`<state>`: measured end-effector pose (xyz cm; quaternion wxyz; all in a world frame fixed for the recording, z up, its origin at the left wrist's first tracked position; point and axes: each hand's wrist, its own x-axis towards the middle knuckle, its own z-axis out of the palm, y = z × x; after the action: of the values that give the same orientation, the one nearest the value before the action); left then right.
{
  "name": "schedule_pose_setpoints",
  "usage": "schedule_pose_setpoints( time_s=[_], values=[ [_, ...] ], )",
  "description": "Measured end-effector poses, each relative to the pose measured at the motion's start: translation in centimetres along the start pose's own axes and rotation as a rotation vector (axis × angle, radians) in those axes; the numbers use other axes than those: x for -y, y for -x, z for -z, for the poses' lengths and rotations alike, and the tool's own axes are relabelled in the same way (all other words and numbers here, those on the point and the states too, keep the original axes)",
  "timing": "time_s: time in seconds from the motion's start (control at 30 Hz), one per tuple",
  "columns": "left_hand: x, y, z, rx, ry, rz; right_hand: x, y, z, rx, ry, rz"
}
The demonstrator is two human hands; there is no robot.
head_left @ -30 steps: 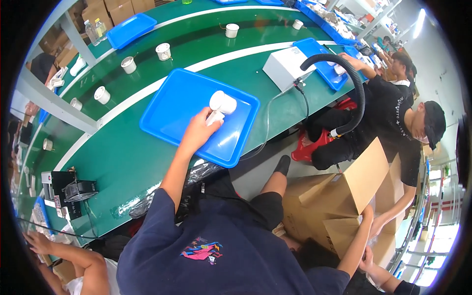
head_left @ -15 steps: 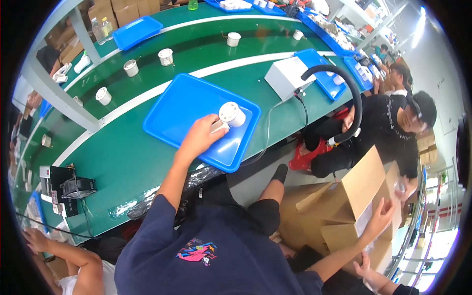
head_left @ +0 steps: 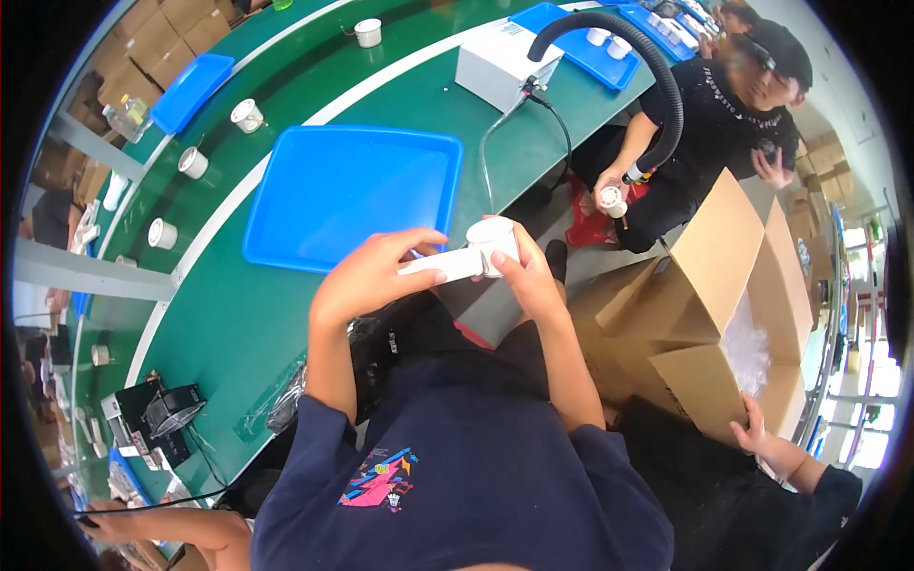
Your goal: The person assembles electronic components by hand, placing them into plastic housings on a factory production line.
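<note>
In front of my body I hold a white cylindrical device (head_left: 491,236) with a flat white handle sticking out to its left. My left hand (head_left: 373,271) is closed round the handle (head_left: 455,264). On the other side, my right hand (head_left: 531,276) grips the round body, its thumb across the near side and the other fingers partly hidden behind. The blue tray (head_left: 347,200) lies on the green table just beyond my hands, with nothing in it.
White cylinders (head_left: 248,116) stand along the green conveyor. A pale metal box (head_left: 505,71) and a black flexible hose (head_left: 674,105) are at the far right. An open carton (head_left: 709,247) stands to my right, beside a seated co-worker (head_left: 733,105). A black device (head_left: 157,419) sits at left.
The white device has come off the blue tray toward my body. My right hand has come from the carton side and taken hold of its body. The view has shifted.
</note>
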<state>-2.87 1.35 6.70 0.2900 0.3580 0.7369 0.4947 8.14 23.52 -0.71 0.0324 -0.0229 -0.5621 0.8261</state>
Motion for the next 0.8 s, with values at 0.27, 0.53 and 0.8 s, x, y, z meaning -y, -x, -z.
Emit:
schedule_pose_setpoints(
  time_s=[0.27,0.53,0.8],
  values=[
    [1.0,-0.4,-4.2,-0.208,-0.181,-0.149,0.0,1.5,1.0,-0.095,-0.157,-0.072],
    [2.0,-0.2,-7.0,-0.263,-0.205,-0.175,-1.5,3.0,1.5,-0.192,-0.176,-0.12],
    [1.6,0.1,-6.9,-0.245,-0.215,-0.156,-0.3,3.1,2.1,-0.163,-0.101,-0.186]
  ],
)
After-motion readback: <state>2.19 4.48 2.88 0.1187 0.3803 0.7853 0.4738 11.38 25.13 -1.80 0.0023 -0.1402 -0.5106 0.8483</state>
